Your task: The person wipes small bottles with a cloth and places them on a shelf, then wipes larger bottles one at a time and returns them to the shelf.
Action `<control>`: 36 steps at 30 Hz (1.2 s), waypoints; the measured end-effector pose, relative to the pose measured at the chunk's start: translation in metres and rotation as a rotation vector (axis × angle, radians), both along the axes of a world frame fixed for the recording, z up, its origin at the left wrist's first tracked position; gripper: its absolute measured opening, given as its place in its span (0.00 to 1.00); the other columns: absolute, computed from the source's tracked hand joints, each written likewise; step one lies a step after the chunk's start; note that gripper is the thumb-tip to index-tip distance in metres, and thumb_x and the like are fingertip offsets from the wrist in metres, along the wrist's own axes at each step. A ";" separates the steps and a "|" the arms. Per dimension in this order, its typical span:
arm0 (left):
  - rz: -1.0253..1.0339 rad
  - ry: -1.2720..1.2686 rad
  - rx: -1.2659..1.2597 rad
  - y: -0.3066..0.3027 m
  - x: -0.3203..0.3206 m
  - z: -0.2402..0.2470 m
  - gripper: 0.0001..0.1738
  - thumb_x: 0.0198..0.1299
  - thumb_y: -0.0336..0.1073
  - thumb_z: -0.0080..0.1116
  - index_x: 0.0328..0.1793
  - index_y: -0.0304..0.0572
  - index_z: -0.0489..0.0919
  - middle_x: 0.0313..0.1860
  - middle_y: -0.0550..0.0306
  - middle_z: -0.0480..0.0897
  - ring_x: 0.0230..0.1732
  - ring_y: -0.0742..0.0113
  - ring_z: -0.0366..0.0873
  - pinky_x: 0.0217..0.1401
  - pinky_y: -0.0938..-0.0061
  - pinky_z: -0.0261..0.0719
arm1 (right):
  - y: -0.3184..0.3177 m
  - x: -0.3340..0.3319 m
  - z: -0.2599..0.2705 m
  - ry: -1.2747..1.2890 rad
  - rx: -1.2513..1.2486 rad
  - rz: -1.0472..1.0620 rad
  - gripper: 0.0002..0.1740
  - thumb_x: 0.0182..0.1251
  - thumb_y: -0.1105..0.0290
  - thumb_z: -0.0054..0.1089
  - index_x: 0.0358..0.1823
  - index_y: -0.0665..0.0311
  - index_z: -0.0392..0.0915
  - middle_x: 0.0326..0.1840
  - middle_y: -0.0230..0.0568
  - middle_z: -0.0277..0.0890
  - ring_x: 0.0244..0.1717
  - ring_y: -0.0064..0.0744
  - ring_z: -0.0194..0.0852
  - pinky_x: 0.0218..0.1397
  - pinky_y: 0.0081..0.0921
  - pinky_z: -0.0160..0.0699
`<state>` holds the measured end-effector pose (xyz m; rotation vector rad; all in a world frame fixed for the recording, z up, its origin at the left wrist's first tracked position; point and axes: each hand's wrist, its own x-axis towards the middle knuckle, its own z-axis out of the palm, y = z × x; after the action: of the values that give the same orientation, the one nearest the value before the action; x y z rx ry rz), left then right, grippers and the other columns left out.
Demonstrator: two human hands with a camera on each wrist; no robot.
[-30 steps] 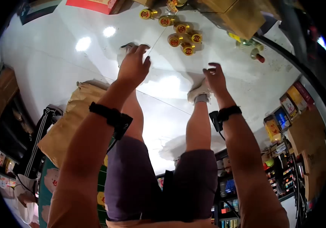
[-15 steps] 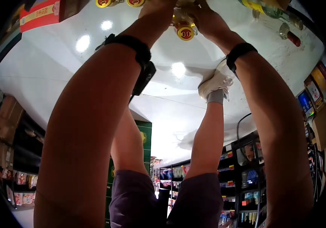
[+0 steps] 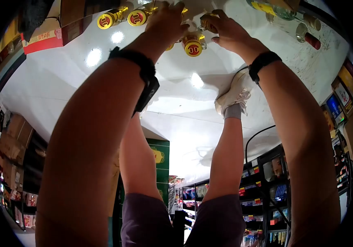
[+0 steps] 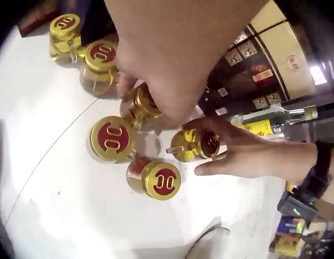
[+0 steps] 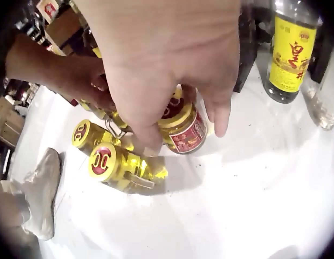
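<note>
Several small glass jars with handles and gold lids bearing a red emblem are on the white floor. Over one gold-lidded jar (image 4: 141,107), my left hand (image 3: 162,26) curls its fingers at the sides, partly hiding it. To its right, my right hand (image 3: 232,33) has fingers and thumb round another gold-lidded jar (image 5: 183,129) with a red label. Between the hands and nearer my feet is a free jar (image 3: 193,46). Two more jars, a far-left jar (image 3: 110,19) and its neighbour (image 3: 138,17), are left of my left hand.
A clear bottle with a yellow label (image 5: 290,56) stands right of the right hand. A red-capped bottle (image 3: 307,36) lies farther right. A red box (image 3: 42,41) is at the left, and my shoe (image 3: 235,94) is planted below the right hand.
Both hands have reached forward from open air above the floor to the jars. Over the last half second they have spread slightly apart, and the head view has shifted.
</note>
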<state>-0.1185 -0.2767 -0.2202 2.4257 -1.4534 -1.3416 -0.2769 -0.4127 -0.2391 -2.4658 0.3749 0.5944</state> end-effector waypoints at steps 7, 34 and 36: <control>0.395 -0.102 0.028 0.000 -0.021 -0.029 0.36 0.54 0.36 0.65 0.69 0.41 0.62 0.61 0.36 0.68 0.60 0.38 0.69 0.61 0.54 0.73 | 0.003 -0.004 -0.025 -0.185 0.098 -0.120 0.26 0.58 0.75 0.62 0.58 0.50 0.69 0.60 0.52 0.66 0.54 0.58 0.74 0.53 0.42 0.80; 0.406 0.297 -0.820 -0.016 0.018 0.531 0.33 0.44 0.27 0.73 0.59 0.40 0.72 0.56 0.43 0.71 0.57 0.44 0.74 0.53 0.63 0.79 | -0.083 -0.054 0.541 -0.982 0.452 -0.826 0.42 0.55 0.72 0.70 0.66 0.61 0.50 0.63 0.48 0.59 0.65 0.39 0.63 0.62 0.33 0.77; 0.349 0.259 -0.941 -0.038 0.018 0.582 0.35 0.41 0.25 0.74 0.59 0.36 0.72 0.59 0.42 0.70 0.62 0.44 0.70 0.59 0.61 0.73 | -0.100 -0.047 0.583 -0.991 0.205 -0.841 0.40 0.56 0.72 0.69 0.65 0.62 0.52 0.63 0.47 0.58 0.63 0.37 0.66 0.58 0.29 0.80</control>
<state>-0.1002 -0.3142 0.3614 1.6934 -1.1361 -0.6305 -0.3242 -0.5130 0.3438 -1.8417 0.7837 -0.8513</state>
